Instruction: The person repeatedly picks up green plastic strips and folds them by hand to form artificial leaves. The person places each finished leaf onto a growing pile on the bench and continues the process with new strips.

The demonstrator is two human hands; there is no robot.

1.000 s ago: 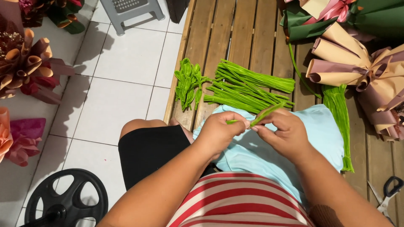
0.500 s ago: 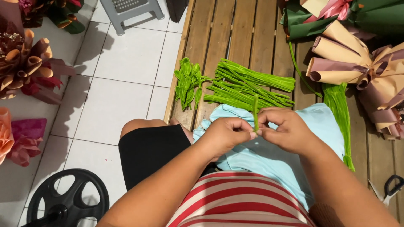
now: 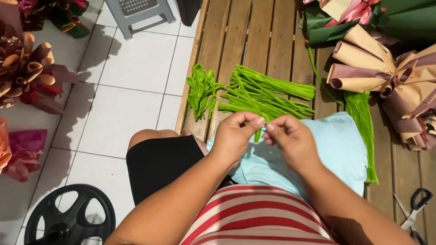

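My left hand (image 3: 236,136) and my right hand (image 3: 290,140) meet over a light blue cushion (image 3: 340,149) on my lap. Both pinch one green pipe cleaner (image 3: 247,97), which slants up and to the left from the fingertips, with a short end poking down between the hands. Just beyond the hands a pile of straight green pipe cleaners (image 3: 268,93) lies on the wooden slat platform (image 3: 227,41). To its left sits a small heap of bent green leaf-shaped pieces (image 3: 200,88).
Paper-wrapped bouquets (image 3: 386,77) in tan, mauve and dark green crowd the right. Another green bundle (image 3: 361,122) lies beside the cushion. Scissors (image 3: 415,211) rest at the lower right. On the white tile floor are paper flowers (image 3: 27,77), a grey stool (image 3: 141,11) and a black wheel-shaped object (image 3: 68,218).
The pipe cleaner between my fingers has swung from pointing right, to upright, to slanting up-left. My hands have stayed together over the cushion.
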